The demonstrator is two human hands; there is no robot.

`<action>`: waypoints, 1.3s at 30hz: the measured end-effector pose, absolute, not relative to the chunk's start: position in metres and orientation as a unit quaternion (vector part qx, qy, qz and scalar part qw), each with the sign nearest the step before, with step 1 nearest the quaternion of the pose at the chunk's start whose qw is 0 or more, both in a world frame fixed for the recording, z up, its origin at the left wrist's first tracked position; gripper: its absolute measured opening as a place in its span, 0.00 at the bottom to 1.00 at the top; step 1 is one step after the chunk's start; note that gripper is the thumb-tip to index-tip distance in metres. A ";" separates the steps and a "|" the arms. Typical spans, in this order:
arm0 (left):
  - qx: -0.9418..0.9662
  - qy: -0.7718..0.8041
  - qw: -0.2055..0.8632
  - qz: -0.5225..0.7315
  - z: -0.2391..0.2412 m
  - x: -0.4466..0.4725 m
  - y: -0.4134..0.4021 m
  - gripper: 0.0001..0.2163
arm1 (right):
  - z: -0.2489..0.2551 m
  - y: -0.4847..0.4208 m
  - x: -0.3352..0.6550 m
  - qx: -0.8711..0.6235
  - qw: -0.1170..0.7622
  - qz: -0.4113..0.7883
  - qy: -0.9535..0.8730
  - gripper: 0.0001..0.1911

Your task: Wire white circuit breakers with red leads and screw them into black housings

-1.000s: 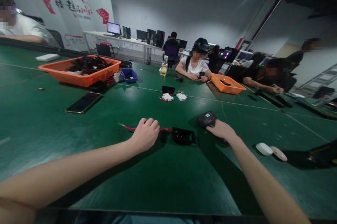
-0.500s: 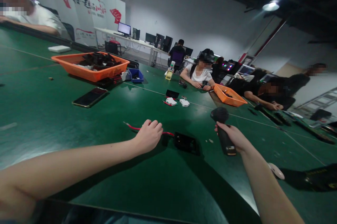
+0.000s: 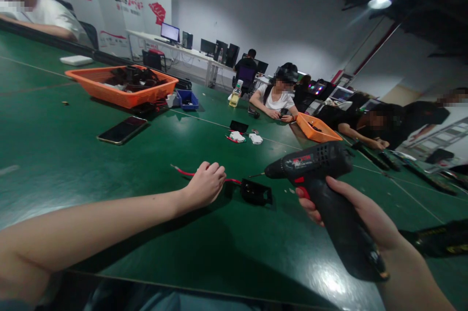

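My right hand (image 3: 360,216) grips the handle of a black electric screwdriver (image 3: 321,179) with a red trigger, held above the table, its bit pointing left toward a small black part (image 3: 257,192). That part lies on the green table (image 3: 109,179) with a red wire (image 3: 185,172) running left from it. My left hand (image 3: 204,185) rests on the table as a loose fist, closed over the red wire just left of the black part.
A phone (image 3: 122,130) lies to the left. Behind it stand an orange basket (image 3: 120,86) of dark parts and a blue bin (image 3: 187,100). Two small white parts (image 3: 245,137) lie mid-table. A second orange tray (image 3: 316,128) and a bottle (image 3: 236,94) sit near seated people opposite.
My right hand has lifted the screwdriver off the table and brought it closer, turning it so the bit points left. My left hand has stayed on the wire.
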State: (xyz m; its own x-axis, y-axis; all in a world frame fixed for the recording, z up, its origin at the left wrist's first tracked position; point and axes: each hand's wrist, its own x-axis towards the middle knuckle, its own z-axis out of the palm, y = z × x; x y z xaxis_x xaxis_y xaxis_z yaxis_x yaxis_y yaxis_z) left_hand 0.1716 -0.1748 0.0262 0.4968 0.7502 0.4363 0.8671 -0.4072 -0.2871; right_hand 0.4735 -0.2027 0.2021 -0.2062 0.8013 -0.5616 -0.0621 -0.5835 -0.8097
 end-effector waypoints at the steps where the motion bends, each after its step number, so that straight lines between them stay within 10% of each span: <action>1: -0.830 -0.487 0.244 -0.118 0.026 0.171 -0.175 0.11 | 0.202 -0.203 0.471 -0.552 0.306 0.699 -0.337 0.16; 39: -0.831 -0.486 0.236 -0.133 0.026 0.173 -0.173 0.07 | 0.194 -0.201 0.461 -0.551 0.265 0.682 -0.402 0.12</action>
State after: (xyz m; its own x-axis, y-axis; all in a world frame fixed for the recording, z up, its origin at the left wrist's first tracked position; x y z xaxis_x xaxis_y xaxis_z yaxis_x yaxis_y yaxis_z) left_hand 0.1731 -0.1734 0.0258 0.4915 0.7457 0.4498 0.8708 -0.4157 -0.2624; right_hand 0.4611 -0.2010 0.1936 -0.2528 0.8045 -0.5374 0.0809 -0.5360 -0.8404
